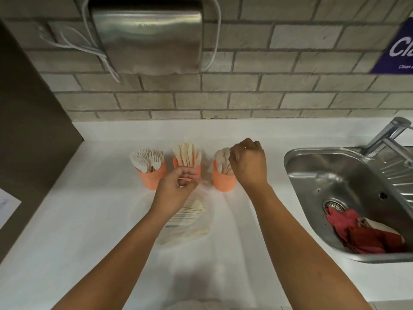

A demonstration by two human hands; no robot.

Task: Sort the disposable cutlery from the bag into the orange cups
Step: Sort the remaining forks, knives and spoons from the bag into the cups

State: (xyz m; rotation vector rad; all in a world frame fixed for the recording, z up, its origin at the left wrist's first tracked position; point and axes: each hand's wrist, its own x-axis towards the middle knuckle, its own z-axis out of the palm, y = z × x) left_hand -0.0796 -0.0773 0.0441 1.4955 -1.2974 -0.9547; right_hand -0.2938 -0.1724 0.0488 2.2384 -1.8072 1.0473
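Right hand (248, 163) fingers (233, 156) look pinched on a spoon (221, 154), sorting it into the spoon cup (224, 182) right of the knife cup (175, 162); left hand (176, 184) fingers curl before that cup, can't tell on what, with the bag (187, 220) just nearer.

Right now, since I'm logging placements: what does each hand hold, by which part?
Cannot be told: left hand curls before the knife cup, right hand over the spoon cup, both grips hidden.

One wide-angle camera worn on my head looks forward and down at the white countertop (67, 242), close in, with the orange cups (223, 182) mid-frame. It faces the brick wall (245, 97); the sink (288, 162) sits at the right edge.
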